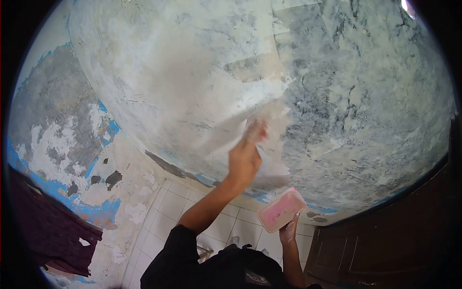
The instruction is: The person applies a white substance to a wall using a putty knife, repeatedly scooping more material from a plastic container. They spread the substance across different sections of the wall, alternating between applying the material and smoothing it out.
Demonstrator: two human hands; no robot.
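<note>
Raised to the wall, my left hand (245, 154) is closed around a blurred flat tool that looks like a putty knife (262, 114). Its blade lies close to or against the plaster, though blur hides the exact contact. White, smeared filler covers the wall (187, 62) around it, with darker grey, patchy plaster to the right. Lower down, my right hand (288, 230) grips a shallow pink plastic tub (281, 210) from below and the side. The tub is tilted toward me, and pinkish-white residue coats its inside. Whitish smears mark the right hand.
A dark wooden door or cabinet (370, 255) stands at lower right. White floor tiles (168, 204) lie below, with part of a stool or ladder (204, 251) by my body. A dark purple cloth (57, 231) hangs at left beside a peeling side wall (48, 111).
</note>
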